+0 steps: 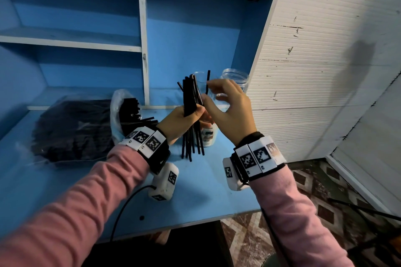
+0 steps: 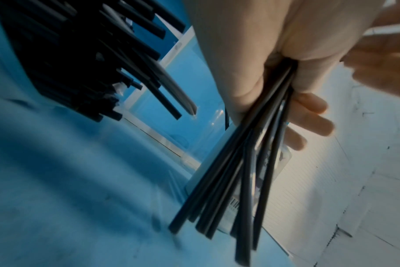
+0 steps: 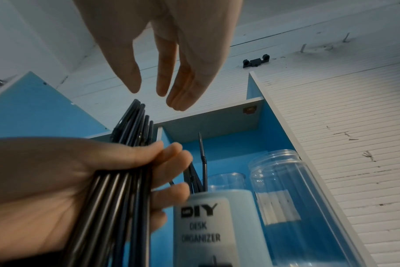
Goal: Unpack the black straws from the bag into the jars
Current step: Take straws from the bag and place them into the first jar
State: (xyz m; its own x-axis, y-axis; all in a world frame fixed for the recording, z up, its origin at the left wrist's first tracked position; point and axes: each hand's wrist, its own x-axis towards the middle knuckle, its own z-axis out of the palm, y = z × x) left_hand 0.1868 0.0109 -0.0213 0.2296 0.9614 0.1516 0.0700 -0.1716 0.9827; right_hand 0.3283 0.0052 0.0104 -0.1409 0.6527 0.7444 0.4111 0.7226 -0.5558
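Left hand [image 1: 184,119] is gripping a bundle of black straws [image 1: 192,97] upright above the counter [image 1: 195,197]; right hand [image 1: 225,110] is hovering spread, empty. Bag [image 1: 71,130] is lying at the counter's left. Transfer step; next, lowering the bundle squarely into a jar [image 1: 235,81].

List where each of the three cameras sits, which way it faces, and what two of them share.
Head: worn on the head, looks down at the blue table; both pink sleeves and hands show, left hand gripping the straw bundle.
Left wrist: looks along the left hand down the straw bundle toward the table.
Right wrist: looks along the open right hand up at the shelf; the labelled jar stands below.
Shared: all three show the bundle in the left hand.
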